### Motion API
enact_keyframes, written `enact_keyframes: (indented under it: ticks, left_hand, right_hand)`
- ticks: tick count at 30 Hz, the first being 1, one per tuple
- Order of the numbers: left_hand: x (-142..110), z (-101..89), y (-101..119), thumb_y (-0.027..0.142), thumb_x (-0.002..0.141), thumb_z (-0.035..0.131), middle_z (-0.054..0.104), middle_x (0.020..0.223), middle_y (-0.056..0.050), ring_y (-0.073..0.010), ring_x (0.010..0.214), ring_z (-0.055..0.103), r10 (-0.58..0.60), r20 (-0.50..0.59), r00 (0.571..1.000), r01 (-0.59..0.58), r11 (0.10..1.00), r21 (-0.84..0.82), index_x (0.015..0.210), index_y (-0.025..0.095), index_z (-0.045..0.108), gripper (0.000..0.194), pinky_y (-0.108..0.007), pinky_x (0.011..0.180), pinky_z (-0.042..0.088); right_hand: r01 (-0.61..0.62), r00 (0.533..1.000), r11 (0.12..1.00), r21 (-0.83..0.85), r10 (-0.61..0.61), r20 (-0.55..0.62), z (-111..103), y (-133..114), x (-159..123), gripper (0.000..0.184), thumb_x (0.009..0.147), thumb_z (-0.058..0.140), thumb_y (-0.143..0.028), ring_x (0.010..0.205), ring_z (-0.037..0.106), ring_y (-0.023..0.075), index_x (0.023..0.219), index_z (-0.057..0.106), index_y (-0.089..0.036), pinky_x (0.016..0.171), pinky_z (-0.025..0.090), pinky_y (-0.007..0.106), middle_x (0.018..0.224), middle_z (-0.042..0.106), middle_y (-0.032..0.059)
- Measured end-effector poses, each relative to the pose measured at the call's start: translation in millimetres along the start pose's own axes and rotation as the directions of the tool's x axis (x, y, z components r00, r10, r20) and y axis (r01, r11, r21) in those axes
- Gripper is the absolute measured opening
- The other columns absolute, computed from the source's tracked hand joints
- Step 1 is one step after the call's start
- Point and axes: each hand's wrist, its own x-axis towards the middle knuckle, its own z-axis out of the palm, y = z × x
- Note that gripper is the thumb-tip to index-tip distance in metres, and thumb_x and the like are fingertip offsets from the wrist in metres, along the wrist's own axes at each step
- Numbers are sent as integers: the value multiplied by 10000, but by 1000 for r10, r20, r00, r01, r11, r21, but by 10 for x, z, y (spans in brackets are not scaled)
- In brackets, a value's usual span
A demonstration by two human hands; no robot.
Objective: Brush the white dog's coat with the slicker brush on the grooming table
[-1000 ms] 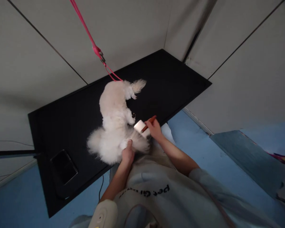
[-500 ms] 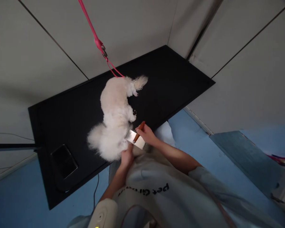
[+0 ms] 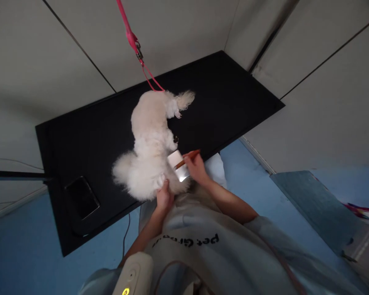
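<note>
A white fluffy dog (image 3: 150, 123) lies on its side on the black table (image 3: 221, 98). Its body is clipped short, while the fur at the near end is long and puffed out. My left hand (image 3: 165, 197) is closed on this long fur at the table's near edge, thumb on top. In my right hand (image 3: 197, 167) is a slicker brush (image 3: 178, 166) with a wooden handle and a flat, shiny metal head. The brush head is over the fur just right of my left hand; whether its pins touch is hidden.
A pink grooming leash (image 3: 129, 35) with a metal clip runs down to the dog's far end. A dark phone-like slab (image 3: 82, 197) lies on the table's left part. Grey walls (image 3: 178, 32) stand behind. A teal board (image 3: 316, 205) is on the right, above blue floor.
The brush has moved up and right and turned, showing more of its flat back. More long fur shows beside my left hand, which stays closed. The view has shifted slightly.
</note>
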Motion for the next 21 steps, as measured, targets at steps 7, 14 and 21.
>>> enact_keyframes:
  ticks: [7, 14, 21]
  left_hand:
    - [15, 17, 41, 163, 855, 566, 711, 981, -53, -170, 947, 666, -43, 12, 999, 45, 991, -125, 1060, 158, 654, 223, -322, 989, 464]
    - [55, 119, 10, 152, 851, 548, 720, 894, -47, -156, 881, 677, -33, 12, 999, 35, 981, -193, 952, 131, 662, 154, -351, 1002, 452]
    - [188, 448, 107, 244, 913, 490, 728, 925, -71, -158, 896, 681, -43, 209, 977, 90, 971, -223, 944, 121, 673, 222, -287, 932, 494]
  right_hand:
    - [1, 995, 1000, 3, 0, -104, -7, -18, -42, 231, 818, 548, -401, 826, 598, 168, 925, 509, -200, 800, 494, 328, 901, 633, 39]
    - [-67, 989, 998, -20, 63, -135, -107, -109, -34, 225, 801, 556, -395, 784, 601, 181, 896, 511, -196, 756, 498, 344, 857, 619, 42]
    - [-91, 996, 996, 9, 91, 9, -161, -18, -337, 265, 804, 555, -429, 829, 614, 190, 911, 570, -188, 780, 503, 345, 895, 646, 60]
